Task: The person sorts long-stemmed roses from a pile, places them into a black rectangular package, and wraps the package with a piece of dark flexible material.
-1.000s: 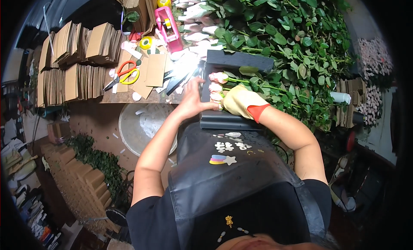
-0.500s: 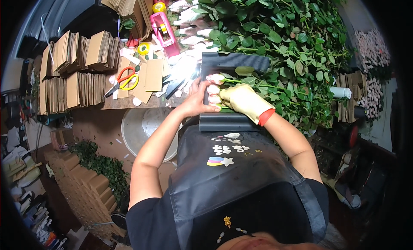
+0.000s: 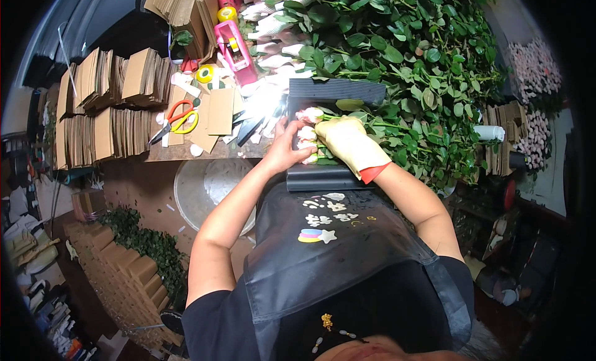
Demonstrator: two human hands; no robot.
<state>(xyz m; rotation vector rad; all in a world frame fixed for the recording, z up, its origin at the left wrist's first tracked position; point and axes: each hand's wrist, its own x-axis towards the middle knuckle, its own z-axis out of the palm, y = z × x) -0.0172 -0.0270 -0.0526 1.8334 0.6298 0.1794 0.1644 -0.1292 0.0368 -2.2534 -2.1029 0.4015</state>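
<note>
Bundles of folded tan cardboard (image 3: 99, 134), in two tiers, far left. Scissors with one orange-red and one yellow handle (image 3: 177, 122), on the table, blades toward the near left. Ring-shaped yellow tape roll (image 3: 205, 73), behind the scissors. Round whitish tub (image 3: 208, 188), below the table's front edge. Flat tan cardboard rectangle (image 3: 221, 111), right of the scissors. Bright pink tape dispenser (image 3: 236, 53), farther back; strong glare on the tabletop between it and the left hand.

Left hand (image 3: 284, 151), bare: thumb and fingers spread wide, thumb against the nearer blooms, fingers at the left end of the black ribbed tray (image 3: 338, 92). Pale pink roses with green stems (image 3: 307, 133): lying in the tray, blooms in a row between the two hands. Tray's ribbed wall on the far side, its smooth black edge on the near side. Right hand (image 3: 349, 143), in a pale yellow glove with red cuff: fingers curled just behind the blooms, hiding part of the stems; cannot tell whether they grip one. Dense heap of green leafy stems (image 3: 413, 66), behind and right of the tray. White cylinder (image 3: 490, 133), far right.

Roses' orientation: blooms point left, stems trail right; long axis crosswise to the body, roughly along the tray.
</note>
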